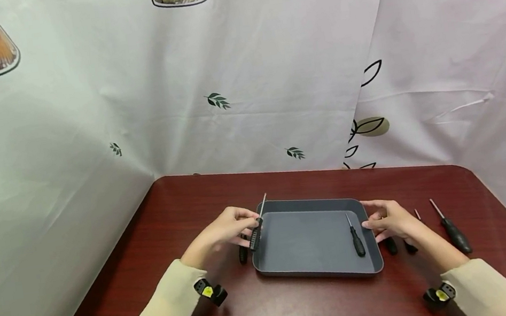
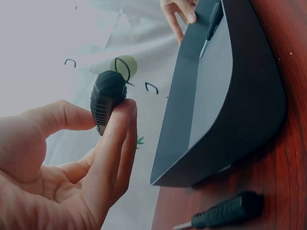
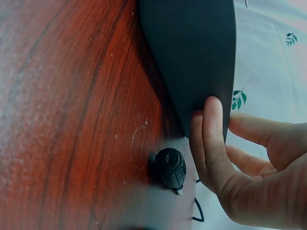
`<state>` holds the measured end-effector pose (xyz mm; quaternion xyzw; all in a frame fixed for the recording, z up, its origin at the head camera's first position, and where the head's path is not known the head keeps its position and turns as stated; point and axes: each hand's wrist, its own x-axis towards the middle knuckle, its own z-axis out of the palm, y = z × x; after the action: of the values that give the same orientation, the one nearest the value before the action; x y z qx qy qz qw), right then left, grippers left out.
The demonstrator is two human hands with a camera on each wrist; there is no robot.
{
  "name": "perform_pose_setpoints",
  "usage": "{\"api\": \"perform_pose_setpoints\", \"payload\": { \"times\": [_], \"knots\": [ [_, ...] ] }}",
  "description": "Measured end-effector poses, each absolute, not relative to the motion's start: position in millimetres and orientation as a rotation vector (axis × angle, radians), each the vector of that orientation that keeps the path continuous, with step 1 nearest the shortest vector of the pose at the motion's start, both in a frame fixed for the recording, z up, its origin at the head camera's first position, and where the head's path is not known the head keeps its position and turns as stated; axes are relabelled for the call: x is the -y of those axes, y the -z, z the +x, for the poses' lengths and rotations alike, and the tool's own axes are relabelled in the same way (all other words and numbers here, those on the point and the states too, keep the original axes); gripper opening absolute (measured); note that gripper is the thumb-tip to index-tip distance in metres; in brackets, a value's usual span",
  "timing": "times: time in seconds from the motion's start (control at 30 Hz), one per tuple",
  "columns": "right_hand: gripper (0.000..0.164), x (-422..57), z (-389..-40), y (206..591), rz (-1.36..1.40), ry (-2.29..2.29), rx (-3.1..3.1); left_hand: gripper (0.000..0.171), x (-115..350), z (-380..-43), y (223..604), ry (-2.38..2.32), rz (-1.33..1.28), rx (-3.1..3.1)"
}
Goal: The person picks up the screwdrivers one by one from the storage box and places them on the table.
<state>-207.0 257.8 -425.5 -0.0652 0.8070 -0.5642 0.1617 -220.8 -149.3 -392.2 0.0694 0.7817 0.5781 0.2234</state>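
My left hand [image 1: 229, 230] pinches a black-handled screwdriver [image 1: 256, 234] between thumb and fingertips at the tray's left edge, its shaft slanting up and away. In the left wrist view the handle's butt end [image 2: 109, 88] faces the camera. The dark grey rectangular tray [image 1: 305, 234] lies on the table with one small screwdriver [image 1: 357, 240] inside near its right wall. My right hand [image 1: 390, 222] grips that right wall, thumb over the rim and fingers against the outside [image 3: 213, 120].
Another screwdriver [image 2: 228, 211] lies on the table left of the tray, below my left hand. Right of the tray lie several more, among them a long one [image 1: 455, 235] and one partly under my right hand [image 1: 391, 245]. White printed cloth [image 1: 253, 125] hangs behind the reddish-brown table [image 1: 180, 195].
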Motion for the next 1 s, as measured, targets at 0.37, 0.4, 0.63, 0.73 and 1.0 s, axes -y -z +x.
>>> {"api": "perform_pose_setpoints", "payload": {
  "times": [0.37, 0.4, 0.63, 0.73, 1.0],
  "knots": [
    [0.071, -257, -206, 425, -0.193, 1.614, -2.296, 0.032, 166, -222, 393, -1.628, 0.161, -2.162],
    [0.070, -257, -206, 424, -0.191, 1.616, -2.293, 0.032, 167, -222, 393, -1.631, 0.158, -2.161],
    [0.070, -256, -206, 423, -0.178, 1.603, -2.295, 0.035, 178, -221, 393, -1.654, 0.137, -2.159],
    [0.070, -256, -206, 423, -0.173, 1.597, -2.301, 0.036, 185, -221, 394, -1.655, 0.133, -2.172],
    [0.072, -257, -207, 424, -0.169, 1.600, -2.295, 0.036, 204, -222, 399, -1.657, 0.101, -2.205]
  ]
}}
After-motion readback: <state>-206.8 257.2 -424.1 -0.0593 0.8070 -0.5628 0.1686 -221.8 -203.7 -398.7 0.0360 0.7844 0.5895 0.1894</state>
